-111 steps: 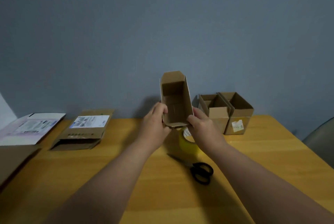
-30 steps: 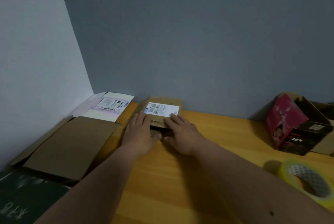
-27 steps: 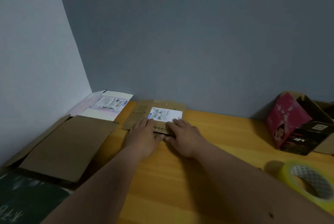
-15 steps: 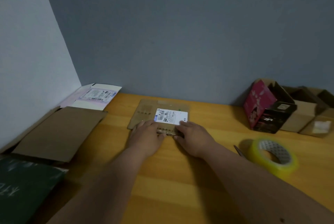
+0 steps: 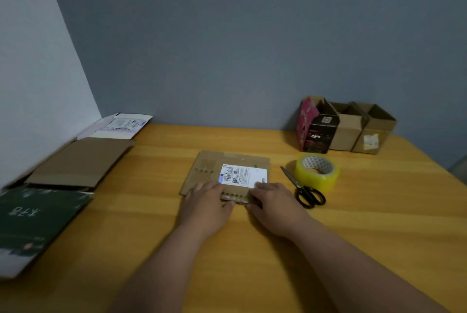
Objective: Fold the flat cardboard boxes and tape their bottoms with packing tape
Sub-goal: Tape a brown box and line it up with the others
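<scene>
Four flattened boxes lie on the worktop [image 5: 353,224]: one labelled brown one [image 5: 227,173] at centre, and a brown [image 5: 78,161], a white-pink [image 5: 118,125] and a dark green one [image 5: 38,219] at left. Three folded boxes stand at the back right: one red-black [image 5: 316,128], two brown [image 5: 347,128] [image 5: 374,130]. One tape roll [image 5: 317,172], one pair of scissors [image 5: 303,189].

Flat brown cardboard box [image 5: 214,173] with white label lies beside yellow tape roll [image 5: 317,172].

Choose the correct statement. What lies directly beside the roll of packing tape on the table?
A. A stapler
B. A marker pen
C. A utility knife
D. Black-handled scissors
D: the black-handled scissors lie on the table just left of the yellow roll of packing tape, with none of the other tools in view.
</scene>
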